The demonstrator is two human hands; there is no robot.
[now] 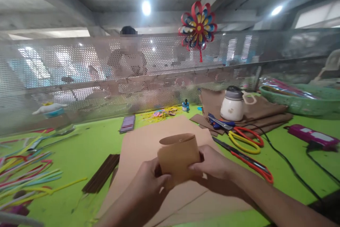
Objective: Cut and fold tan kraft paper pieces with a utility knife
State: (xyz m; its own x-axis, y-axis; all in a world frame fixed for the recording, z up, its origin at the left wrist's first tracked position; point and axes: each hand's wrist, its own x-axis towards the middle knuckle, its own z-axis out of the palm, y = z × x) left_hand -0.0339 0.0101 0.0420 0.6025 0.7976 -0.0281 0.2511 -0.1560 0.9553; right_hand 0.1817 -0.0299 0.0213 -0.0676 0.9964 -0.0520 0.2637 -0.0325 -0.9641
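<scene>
A perforated screen (164, 89) stands behind the green tabletop (87, 138); the left hand (152, 176) and right hand (214, 163) pinch a smooth, oval-mouthed brown paper tube (177, 159) between their fingers (195, 167)

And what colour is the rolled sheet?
The rolled sheet is light brown, shown in the head view.

Plain tan paper-like band (177, 165), curled into an open-topped oval, slightly tilted, over tan sheet (142, 145)

Lower centre: one curled brown sheet (178, 161); left hand (155, 177) and right hand (209, 161) hold it. Centre right: white jug (231, 107).
</scene>
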